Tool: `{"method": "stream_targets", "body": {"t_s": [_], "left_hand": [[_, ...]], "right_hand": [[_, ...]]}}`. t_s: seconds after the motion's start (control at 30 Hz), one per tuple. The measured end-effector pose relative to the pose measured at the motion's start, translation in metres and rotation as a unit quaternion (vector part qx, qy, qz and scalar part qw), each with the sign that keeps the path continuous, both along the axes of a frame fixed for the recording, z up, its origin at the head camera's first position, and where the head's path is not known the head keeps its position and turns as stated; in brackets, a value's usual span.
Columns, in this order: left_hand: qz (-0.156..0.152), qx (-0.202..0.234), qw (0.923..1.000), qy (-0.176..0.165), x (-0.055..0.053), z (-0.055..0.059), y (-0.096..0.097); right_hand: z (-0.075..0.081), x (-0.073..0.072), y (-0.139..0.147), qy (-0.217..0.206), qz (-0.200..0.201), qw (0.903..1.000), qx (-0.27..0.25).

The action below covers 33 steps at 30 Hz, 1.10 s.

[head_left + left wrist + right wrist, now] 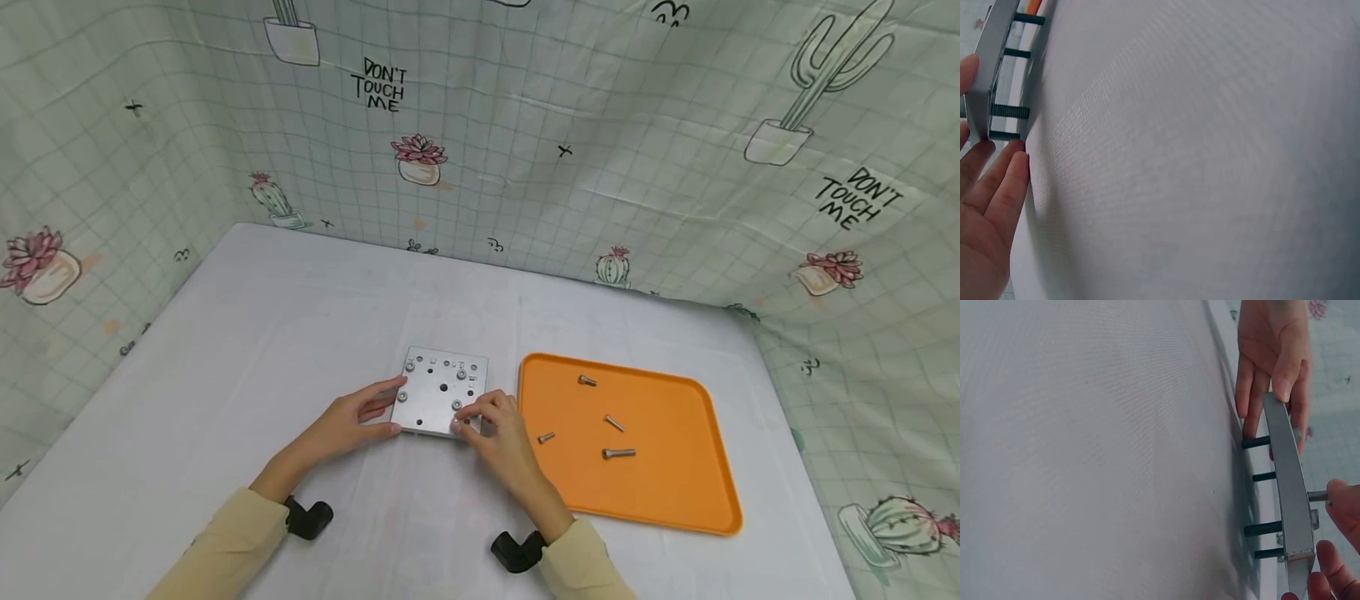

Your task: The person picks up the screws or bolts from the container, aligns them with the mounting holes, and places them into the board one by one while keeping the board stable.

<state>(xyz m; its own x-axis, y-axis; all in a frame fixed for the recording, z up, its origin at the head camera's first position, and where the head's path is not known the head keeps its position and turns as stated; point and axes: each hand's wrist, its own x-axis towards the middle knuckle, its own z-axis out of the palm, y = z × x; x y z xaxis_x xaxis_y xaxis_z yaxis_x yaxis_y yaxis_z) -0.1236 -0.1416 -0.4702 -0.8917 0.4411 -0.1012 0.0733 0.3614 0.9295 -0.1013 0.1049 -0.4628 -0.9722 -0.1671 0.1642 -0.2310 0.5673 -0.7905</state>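
Observation:
A silver metal plate (435, 408) with many holes lies in the middle of the table, several socket-head screws seated in its top. Dark threaded shanks (1010, 111) stick out underneath, holding it above the cloth in the wrist views. My left hand (348, 425) grips the plate's left edge, thumb at the near corner and fingers farther up the side. Between thumb and index finger, my right hand (506, 437) pinches a small screw (1318, 496), upright at a hole near the plate's front right. The pinching fingertips partly cover that screw in the head view.
Right of the plate lies a shallow orange tray (660, 496) holding several loose screws, among them a long one (618, 453). White cloth covers the table (330, 308). A patterned curtain (495, 192) hangs behind and along both sides.

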Motion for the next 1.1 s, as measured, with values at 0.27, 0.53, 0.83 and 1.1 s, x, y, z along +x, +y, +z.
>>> {"method": "stream_targets", "body": {"t_s": [0.27, 0.53, 0.83, 1.1], "left_hand": [[0.003, 0.009, 1.0000, 0.000, 0.000, -0.002, 0.000], [0.007, 0.009, 0.9999, -0.007, 0.001, -0.001, 0.001], [0.011, 0.006, 0.9999, -0.007, 0.000, -0.002, 0.001], [0.008, 0.008, 0.9999, -0.012, -0.001, -0.001, 0.002]], "right_hand": [[-0.003, 0.002, -0.003, 0.030, 0.001, 0.9987, 0.042], [-0.001, 0.005, -0.005, 0.035, -0.021, 0.9957, 0.083], [0.001, 0.007, -0.001, 0.015, -0.018, 0.9960, 0.087], [0.009, 0.007, 0.009, 0.015, -0.021, 0.9976, 0.065]]}}
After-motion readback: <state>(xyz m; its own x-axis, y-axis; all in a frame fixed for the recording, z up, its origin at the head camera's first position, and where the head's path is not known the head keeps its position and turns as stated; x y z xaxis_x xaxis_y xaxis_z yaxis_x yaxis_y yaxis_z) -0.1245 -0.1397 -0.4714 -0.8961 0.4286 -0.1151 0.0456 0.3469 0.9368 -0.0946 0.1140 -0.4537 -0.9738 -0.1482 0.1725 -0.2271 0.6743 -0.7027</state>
